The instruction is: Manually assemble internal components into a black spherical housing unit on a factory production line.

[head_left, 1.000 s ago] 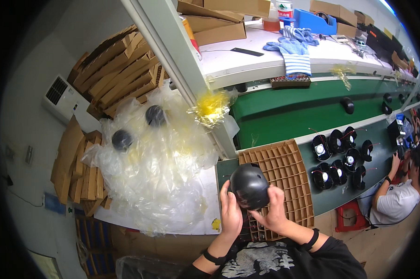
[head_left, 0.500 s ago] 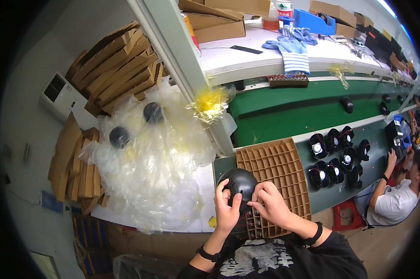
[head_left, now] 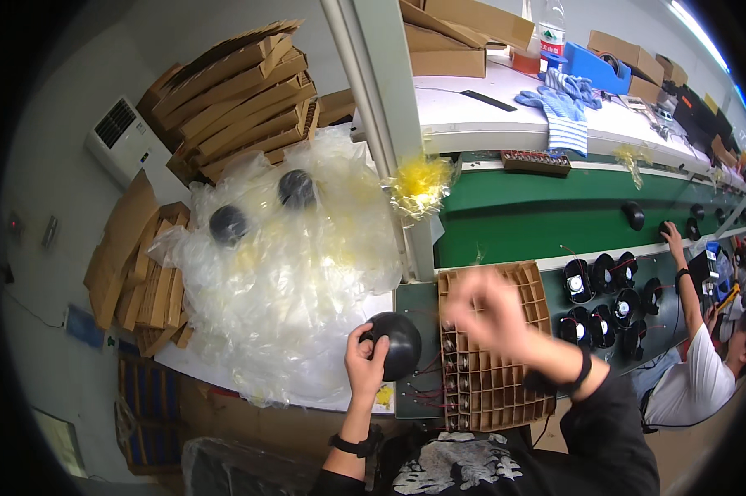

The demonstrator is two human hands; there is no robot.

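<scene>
Clerk: Hands?

Checker: One left hand [head_left: 365, 364], grasping a black dome [head_left: 401, 347] by its left side. One right hand [head_left: 490, 312], raised over the tray [head_left: 505, 398], blurred; whether it grips anything, cannot tell.

Clerk: Place of the dome?

Checker: At the left end of the dark surface [head_left: 414, 299], just left of the tray; contact with the surface, cannot tell.

Clerk: Done?

Checker: Shells [head_left: 627, 306], a group, right of the tray; several show a pale round part inside. Judged the further along.

Clerk: Left?

Checker: The dome in hand, by my judgement: smooth outer face in view, inside hidden, so fitted or not, cannot tell. Small parts [head_left: 462, 383] in cells along the tray's left edge, red wires [head_left: 422, 395] trailing onto the surface; apparently unused.

Clerk: Other stock?

Checker: One pair of domes [head_left: 228, 225] on crumpled plastic [head_left: 307, 273], insides not shown. One co-worker's hand [head_left: 673, 237] at the green belt [head_left: 522, 207].
</scene>
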